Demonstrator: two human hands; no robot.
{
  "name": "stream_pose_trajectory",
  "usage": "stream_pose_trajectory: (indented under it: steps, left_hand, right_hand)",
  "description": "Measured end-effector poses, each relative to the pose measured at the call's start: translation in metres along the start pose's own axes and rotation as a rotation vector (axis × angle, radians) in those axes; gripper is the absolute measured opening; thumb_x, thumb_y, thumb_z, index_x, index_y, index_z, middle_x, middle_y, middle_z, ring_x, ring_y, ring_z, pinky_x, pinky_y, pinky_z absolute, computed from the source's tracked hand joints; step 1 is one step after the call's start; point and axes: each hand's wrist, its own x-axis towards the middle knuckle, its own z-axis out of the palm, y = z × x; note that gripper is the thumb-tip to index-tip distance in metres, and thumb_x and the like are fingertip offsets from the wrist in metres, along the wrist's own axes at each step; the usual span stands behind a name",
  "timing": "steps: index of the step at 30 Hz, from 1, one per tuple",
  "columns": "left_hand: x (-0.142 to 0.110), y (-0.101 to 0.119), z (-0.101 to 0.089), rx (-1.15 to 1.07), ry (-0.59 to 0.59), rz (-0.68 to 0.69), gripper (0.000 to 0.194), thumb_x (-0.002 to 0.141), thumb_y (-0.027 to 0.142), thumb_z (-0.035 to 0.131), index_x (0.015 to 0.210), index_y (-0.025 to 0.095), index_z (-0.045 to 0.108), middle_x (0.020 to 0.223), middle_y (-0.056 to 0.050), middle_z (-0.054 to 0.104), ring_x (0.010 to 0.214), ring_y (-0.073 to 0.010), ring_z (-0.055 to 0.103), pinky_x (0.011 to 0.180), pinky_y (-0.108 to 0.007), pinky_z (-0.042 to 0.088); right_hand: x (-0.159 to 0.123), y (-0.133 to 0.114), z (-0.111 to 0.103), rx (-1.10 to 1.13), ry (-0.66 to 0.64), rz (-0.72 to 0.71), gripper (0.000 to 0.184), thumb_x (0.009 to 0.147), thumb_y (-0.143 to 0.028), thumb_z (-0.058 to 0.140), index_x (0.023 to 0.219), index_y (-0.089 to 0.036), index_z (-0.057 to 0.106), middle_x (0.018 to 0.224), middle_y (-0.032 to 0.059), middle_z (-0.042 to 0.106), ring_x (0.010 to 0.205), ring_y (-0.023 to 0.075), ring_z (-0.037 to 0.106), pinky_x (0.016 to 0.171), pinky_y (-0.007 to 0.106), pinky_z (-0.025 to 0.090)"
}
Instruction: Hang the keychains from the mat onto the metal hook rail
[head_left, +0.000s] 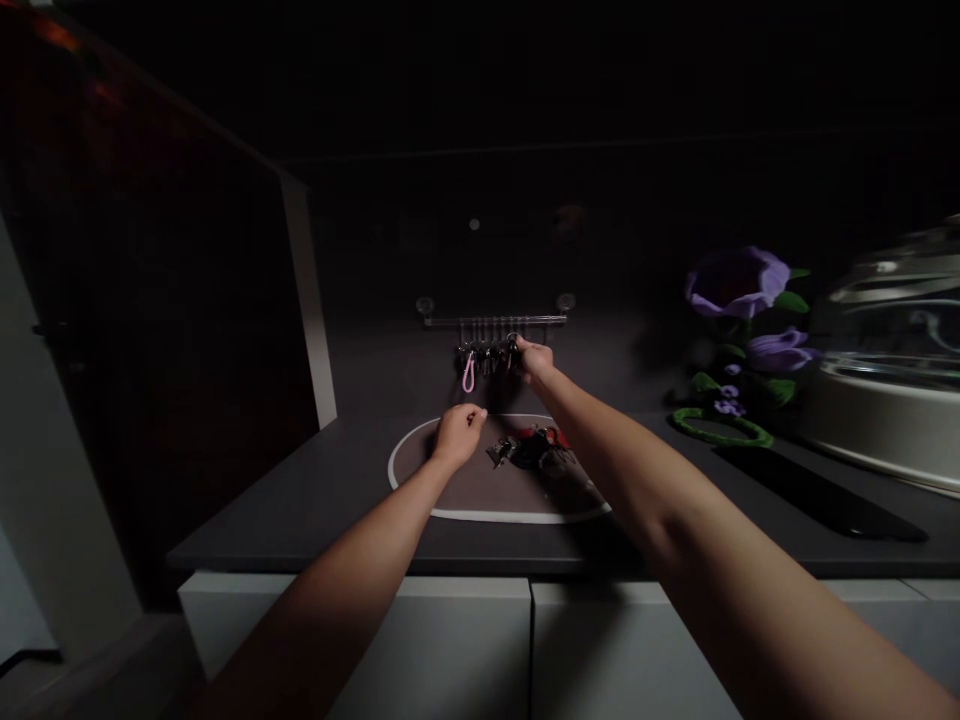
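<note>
A clear hook rail (495, 321) is fixed to the dark wall, and several keys (486, 362) hang from its hooks. Among them dangles a pink strap loop (469, 373). My right hand (536, 358) is up at the rail's right part, fingers pinched on a bunch of keys (513, 352) with a ring close to a hook. Lower and to the left, my left hand (460, 433) hovers over the mat with curled fingers; whatever it may hold is hidden. On the brown mat (465, 490) lies a pile of keys (532, 447) with some red and black pieces.
Purple knitted flowers (739, 283) with a green ring base (720, 428) stand at the right. Beside them are a flat black object (825, 495) and a large domed appliance (892, 350). White cabinet fronts (465, 640) lie below the dark counter (315, 500).
</note>
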Motion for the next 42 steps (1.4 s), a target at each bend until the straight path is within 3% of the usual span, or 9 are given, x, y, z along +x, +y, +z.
stream_pose_trajectory:
  steps: [8, 18, 26, 35, 42]
  left_hand:
    - [0.0, -0.002, 0.0, -0.012, 0.001, 0.003, 0.021, 0.077, 0.026, 0.048, 0.067, 0.014, 0.062, 0.062, -0.003, 0.06, 0.06, -0.0121, 0.051, 0.06, -0.024, 0.036]
    - [0.0, -0.001, -0.001, 0.002, -0.019, 0.01, 0.02, 0.076, 0.024, 0.047, 0.066, 0.014, 0.062, 0.063, -0.003, 0.06, 0.061, -0.0125, 0.051, 0.061, -0.024, 0.036]
    - [-0.001, -0.001, 0.0, -0.022, -0.025, 0.017, 0.02, 0.077, 0.025, 0.047, 0.067, 0.014, 0.061, 0.063, -0.002, 0.06, 0.061, -0.0126, 0.052, 0.06, -0.023, 0.036]
    - [-0.002, -0.002, 0.001, -0.054, -0.071, 0.011, 0.019, 0.076, 0.026, 0.048, 0.073, 0.014, 0.063, 0.063, -0.002, 0.059, 0.059, -0.0123, 0.051, 0.06, -0.023, 0.038]
    - [-0.005, 0.003, -0.001, -0.001, -0.14, 0.034, 0.016, 0.073, 0.021, 0.051, 0.078, 0.014, 0.065, 0.075, -0.004, 0.063, 0.069, -0.0138, 0.054, 0.066, -0.024, 0.04]
  right_hand:
    - [0.004, 0.011, -0.004, -0.003, 0.03, 0.006, 0.014, 0.075, -0.023, 0.058, 0.066, -0.015, 0.052, 0.044, -0.0037, 0.051, 0.04, 0.0091, 0.049, 0.04, 0.021, 0.044]
    - [0.021, 0.024, -0.018, -0.196, 0.058, -0.214, 0.017, 0.065, -0.031, 0.063, 0.067, -0.015, 0.056, 0.049, -0.0039, 0.053, 0.05, 0.0087, 0.049, 0.053, 0.02, 0.043]
    - [0.022, 0.022, -0.027, -0.279, 0.012, -0.222, 0.015, 0.062, -0.024, 0.061, 0.072, -0.015, 0.056, 0.056, -0.0044, 0.053, 0.057, 0.0078, 0.049, 0.06, 0.021, 0.042]
    - [-0.002, 0.007, -0.026, -0.37, 0.069, -0.199, 0.024, 0.061, -0.011, 0.061, 0.083, -0.016, 0.056, 0.087, 0.003, 0.059, 0.078, 0.0104, 0.054, 0.079, 0.026, 0.041]
    - [-0.041, 0.003, -0.031, -0.453, -0.022, -0.253, 0.022, 0.064, -0.01, 0.057, 0.085, -0.014, 0.057, 0.09, 0.005, 0.06, 0.08, 0.0119, 0.055, 0.08, 0.027, 0.043]
